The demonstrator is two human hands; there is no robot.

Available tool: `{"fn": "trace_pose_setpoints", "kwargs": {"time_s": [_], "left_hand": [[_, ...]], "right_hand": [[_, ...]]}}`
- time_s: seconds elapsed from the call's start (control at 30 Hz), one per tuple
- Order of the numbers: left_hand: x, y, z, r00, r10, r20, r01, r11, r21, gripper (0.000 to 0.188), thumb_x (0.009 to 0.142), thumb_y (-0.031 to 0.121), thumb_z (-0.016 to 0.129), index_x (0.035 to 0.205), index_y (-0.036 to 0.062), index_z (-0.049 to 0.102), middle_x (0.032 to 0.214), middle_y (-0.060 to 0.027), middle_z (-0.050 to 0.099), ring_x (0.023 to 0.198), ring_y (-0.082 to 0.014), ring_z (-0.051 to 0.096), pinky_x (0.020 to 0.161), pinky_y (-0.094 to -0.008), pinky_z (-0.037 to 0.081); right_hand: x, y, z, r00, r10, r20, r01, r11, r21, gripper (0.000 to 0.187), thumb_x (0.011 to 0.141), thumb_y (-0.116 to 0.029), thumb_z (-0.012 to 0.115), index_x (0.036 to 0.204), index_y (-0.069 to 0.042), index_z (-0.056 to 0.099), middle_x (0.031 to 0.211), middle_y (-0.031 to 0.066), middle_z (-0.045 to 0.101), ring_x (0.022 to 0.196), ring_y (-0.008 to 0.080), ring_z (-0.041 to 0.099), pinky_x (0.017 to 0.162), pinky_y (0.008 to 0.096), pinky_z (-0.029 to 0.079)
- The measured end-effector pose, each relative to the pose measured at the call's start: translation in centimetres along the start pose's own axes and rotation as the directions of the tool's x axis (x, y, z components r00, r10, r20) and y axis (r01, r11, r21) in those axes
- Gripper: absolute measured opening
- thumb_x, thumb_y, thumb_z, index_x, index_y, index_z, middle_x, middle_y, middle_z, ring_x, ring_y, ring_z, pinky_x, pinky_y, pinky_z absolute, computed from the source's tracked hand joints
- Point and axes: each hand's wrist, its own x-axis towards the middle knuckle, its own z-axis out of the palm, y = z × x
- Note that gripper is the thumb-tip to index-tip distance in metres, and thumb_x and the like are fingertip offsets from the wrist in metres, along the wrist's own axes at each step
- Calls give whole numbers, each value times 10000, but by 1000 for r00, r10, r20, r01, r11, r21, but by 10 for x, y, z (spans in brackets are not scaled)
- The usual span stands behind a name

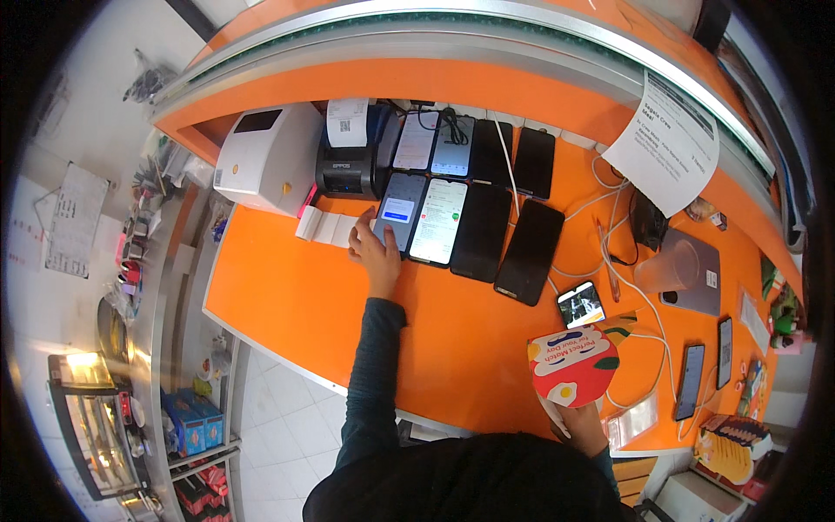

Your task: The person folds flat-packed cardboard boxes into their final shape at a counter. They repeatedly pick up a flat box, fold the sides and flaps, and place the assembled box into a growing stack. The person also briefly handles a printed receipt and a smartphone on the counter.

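Observation:
My left hand [377,257] is stretched over the orange desk, its fingers apart and holding nothing. Its thumb is at the lower part of a smartphone [404,205] with a lit screen and a pop-up box. The other fingertips lie by a strip of white paper slips [335,228]. Beside that phone lies a second lit smartphone [438,217] with a pale page. My right hand [584,426], near my body, is closed on the lower end of a red printed cardboard piece [574,370] with an egg picture, perhaps a hand fan. Its fingers are partly hidden.
At the back stand a white label printer [270,157] and a black receipt printer [350,165]. Dark phones [529,252] lie in rows. White cables [648,304] cross the right side, near a plastic cup [674,268]. A paper sheet [665,143] hangs at the ledge.

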Motion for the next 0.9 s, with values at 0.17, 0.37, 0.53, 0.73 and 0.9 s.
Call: {"fn": "trace_pose_setpoints", "kwargs": {"time_s": [0.17, 0.37, 0.53, 0.73, 0.9], "left_hand": [[31, -7, 9, 999, -32, 13, 31, 997, 74, 319, 747, 129, 495, 1048, 83, 400, 1048, -104, 475, 954, -285, 446, 776, -426, 283], [60, 39, 30, 929, 359, 92, -357, 933, -40, 327, 630, -36, 435, 949, 29, 425, 948, -130, 502, 900, -313, 456, 719, -384, 335], [145, 10, 105, 902, 429, 55, -372, 833, -409, 463, 593, -89, 374, 1043, -33, 281, 944, -262, 465, 931, -437, 417, 800, -462, 325], [189, 4, 155, 852, 390, 349, -362, 921, -146, 454, 629, -78, 379, 1081, -55, 352, 1066, -287, 440, 1030, -416, 392, 854, -423, 337], [201, -16, 175, 785, 454, 421, -457, 884, -101, 397, 671, -49, 394, 1063, -18, 450, 1066, -264, 461, 1013, -390, 427, 862, -391, 353]], "right_hand": [[-5, -1, -2, 999, 49, 0, -49, 998, -27, 287, 671, -21, 550, 956, -22, 513, 997, 189, 517, 892, 337, 521, 716, 392, 443], [0, 1, -7, 994, 108, -16, -108, 994, -10, 270, 659, -15, 549, 927, -21, 519, 996, 183, 523, 897, 337, 524, 730, 386, 446], [1, 7, -5, 994, 107, 0, -107, 992, 67, 232, 663, -25, 545, 895, -24, 536, 972, 178, 538, 881, 331, 532, 733, 379, 448], [-6, 20, -5, 987, 150, -58, -150, 989, 17, 316, 602, -1, 551, 917, -15, 535, 905, 194, 545, 829, 347, 537, 693, 390, 445], [-5, 21, -9, 977, 210, -31, -209, 978, 19, 266, 598, -15, 541, 863, 9, 529, 872, 174, 553, 825, 336, 537, 698, 403, 441]]}}
